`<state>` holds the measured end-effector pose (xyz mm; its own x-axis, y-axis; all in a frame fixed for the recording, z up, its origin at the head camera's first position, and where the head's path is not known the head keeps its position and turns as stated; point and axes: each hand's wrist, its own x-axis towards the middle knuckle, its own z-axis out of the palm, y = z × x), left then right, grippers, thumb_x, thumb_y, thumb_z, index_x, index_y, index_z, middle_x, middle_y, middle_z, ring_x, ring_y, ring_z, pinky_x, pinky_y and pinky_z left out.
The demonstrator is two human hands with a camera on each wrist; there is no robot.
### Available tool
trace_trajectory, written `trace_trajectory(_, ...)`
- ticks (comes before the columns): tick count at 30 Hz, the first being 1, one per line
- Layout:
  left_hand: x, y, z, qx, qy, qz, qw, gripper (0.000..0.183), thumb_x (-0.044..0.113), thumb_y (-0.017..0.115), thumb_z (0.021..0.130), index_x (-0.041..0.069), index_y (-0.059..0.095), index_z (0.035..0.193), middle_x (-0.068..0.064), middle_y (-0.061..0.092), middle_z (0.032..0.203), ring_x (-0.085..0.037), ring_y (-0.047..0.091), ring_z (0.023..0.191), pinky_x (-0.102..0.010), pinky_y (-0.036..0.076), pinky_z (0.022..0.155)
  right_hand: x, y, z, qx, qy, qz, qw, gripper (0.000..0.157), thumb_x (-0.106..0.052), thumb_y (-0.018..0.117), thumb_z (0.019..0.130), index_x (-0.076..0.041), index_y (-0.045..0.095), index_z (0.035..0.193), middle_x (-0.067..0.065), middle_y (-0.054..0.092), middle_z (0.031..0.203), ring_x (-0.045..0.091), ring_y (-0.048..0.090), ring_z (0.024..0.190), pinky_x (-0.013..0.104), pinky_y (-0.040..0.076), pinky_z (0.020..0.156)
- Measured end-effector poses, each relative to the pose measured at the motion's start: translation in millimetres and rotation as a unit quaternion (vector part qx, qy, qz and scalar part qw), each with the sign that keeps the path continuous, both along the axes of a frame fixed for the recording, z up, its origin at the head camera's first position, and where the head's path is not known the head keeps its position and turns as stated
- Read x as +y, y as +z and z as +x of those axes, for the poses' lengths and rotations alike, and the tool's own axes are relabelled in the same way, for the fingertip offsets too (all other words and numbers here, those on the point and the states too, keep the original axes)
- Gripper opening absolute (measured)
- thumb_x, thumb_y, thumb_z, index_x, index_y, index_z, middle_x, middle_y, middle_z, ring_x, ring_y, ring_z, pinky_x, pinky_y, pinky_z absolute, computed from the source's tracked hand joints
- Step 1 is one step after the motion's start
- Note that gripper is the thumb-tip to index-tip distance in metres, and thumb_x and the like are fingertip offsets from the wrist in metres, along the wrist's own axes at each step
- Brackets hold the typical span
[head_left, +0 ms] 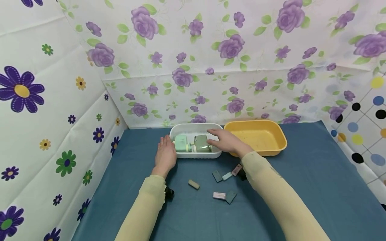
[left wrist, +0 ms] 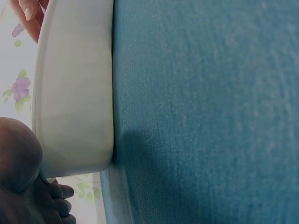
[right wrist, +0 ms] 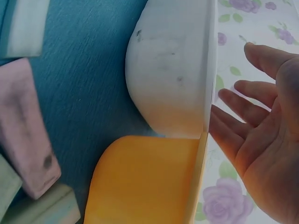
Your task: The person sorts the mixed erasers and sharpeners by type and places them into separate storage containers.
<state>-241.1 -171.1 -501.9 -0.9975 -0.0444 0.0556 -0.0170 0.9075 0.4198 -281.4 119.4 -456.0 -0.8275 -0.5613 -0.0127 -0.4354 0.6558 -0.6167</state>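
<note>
A white plastic basin (head_left: pixel 197 155) stands by the back wall. Inside it lie a mint-green bottle (head_left: pixel 181 144) and a grey-green bottle (head_left: pixel 202 143), their narrow ends facing each other. My left hand (head_left: pixel 165 154) is at the basin's left end, fingers fairly straight; in the left wrist view this hand (left wrist: pixel 21 168) lies against the basin's end wall (left wrist: pixel 77 93). Over the basin's right end reaches my right hand (head_left: pixel 224 140), beside the grey-green bottle. In the right wrist view the right hand (right wrist: pixel 261 126) has spread, loosely bent fingers with nothing between them.
A yellow basin (head_left: pixel 278 152) adjoins the white one on the right. Several small rectangular blocks lie on the blue cloth (head_left: pixel 193 217), among them a pink block (head_left: pixel 219 195), a tan block (head_left: pixel 194 184) and a dark grey block (head_left: pixel 217 176). Flowered sheets (head_left: pixel 211 83) hang behind.
</note>
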Motion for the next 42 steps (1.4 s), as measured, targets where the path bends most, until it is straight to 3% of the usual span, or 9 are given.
trace_trajectory(7, 0.2, -1.2, -1.8, 0.003, 0.002, 0.004, 1.0000, 0.058, 0.024, 0.030, 0.119, -0.011, 0.021, 0.166, -0.028, 0.027, 0.171, -0.039, 0.015, 0.163, -0.052, 0.015, 0.133, 13.5, 2.5, 3.9, 0.020, -0.012, -0.037, 0.999, 0.059, -0.033, 0.060, 0.112, -0.005, 0.047, 0.162, 0.015, 0.047, 0.164, 0.038, 0.050, 0.146, 0.057, 0.043, 0.119)
trace_trajectory(10, 0.0, -1.2, -1.9, 0.004, 0.000, 0.003, 1.0000, 0.058, 0.024, 0.030, 0.119, -0.011, 0.021, 0.166, -0.028, 0.027, 0.171, -0.040, 0.015, 0.163, -0.052, 0.015, 0.132, 20.1, 2.0, 3.8, 0.034, -0.015, -0.044, 0.998, 0.057, -0.031, 0.062, 0.111, -0.004, 0.049, 0.160, 0.016, 0.052, 0.161, 0.036, 0.062, 0.128, 0.055, 0.051, 0.110)
trace_trajectory(13, 0.0, -1.4, -1.8, 0.005, 0.000, 0.002, 1.0000, 0.059, 0.024, 0.031, 0.119, -0.011, 0.021, 0.166, -0.028, 0.027, 0.171, -0.040, 0.016, 0.163, -0.053, 0.016, 0.132, 27.0, 0.9, 3.5, 0.040, -0.020, -0.046, 0.998, 0.056, -0.030, 0.063, 0.111, -0.004, 0.051, 0.159, 0.016, 0.060, 0.152, 0.033, 0.064, 0.109, 0.053, 0.054, 0.101)
trace_trajectory(16, 0.0, -1.6, -1.8, 0.004, 0.000, 0.002, 1.0000, 0.059, 0.024, 0.031, 0.120, -0.010, 0.021, 0.166, -0.028, 0.027, 0.171, -0.040, 0.016, 0.163, -0.052, 0.016, 0.132, 34.2, 0.2, 3.8, 0.032, -0.026, -0.050, 0.998, 0.056, -0.030, 0.063, 0.111, -0.006, 0.051, 0.160, 0.015, 0.060, 0.152, 0.034, 0.063, 0.122, 0.054, 0.052, 0.107)
trace_trajectory(20, -0.5, -1.6, -2.5, 0.004, -0.001, 0.003, 1.0000, 0.059, 0.025, 0.030, 0.120, -0.010, 0.022, 0.166, -0.028, 0.027, 0.171, -0.040, 0.016, 0.163, -0.052, 0.016, 0.132, 44.4, 0.8, 5.6, 0.016, -0.046, -0.054, 0.997, 0.056, -0.034, 0.063, 0.111, -0.011, 0.051, 0.161, 0.011, 0.053, 0.161, 0.035, 0.051, 0.146, 0.056, 0.044, 0.119)
trace_trajectory(28, -1.2, -3.4, -2.4, 0.000, 0.000, 0.002, 1.0000, 0.059, 0.024, 0.030, 0.119, -0.011, 0.020, 0.166, -0.028, 0.026, 0.171, -0.040, 0.016, 0.163, -0.052, 0.015, 0.132, 67.5, 3.0, 11.5, 0.024, -0.067, -0.075, 0.995, 0.056, -0.032, 0.064, 0.110, -0.006, 0.053, 0.159, 0.014, 0.054, 0.159, 0.036, 0.052, 0.145, 0.058, 0.045, 0.117)
trace_trajectory(42, 0.0, -2.6, -2.1, -0.004, 0.000, 0.005, 1.0000, 0.059, 0.024, 0.031, 0.119, -0.011, 0.020, 0.166, -0.029, 0.026, 0.171, -0.040, 0.015, 0.163, -0.053, 0.016, 0.132, 127.2, -2.2, 23.9, 0.036, -0.133, -0.088, 0.987, 0.056, -0.035, 0.059, 0.113, -0.007, 0.051, 0.161, 0.018, 0.052, 0.160, 0.041, 0.050, 0.145, 0.061, 0.043, 0.117)
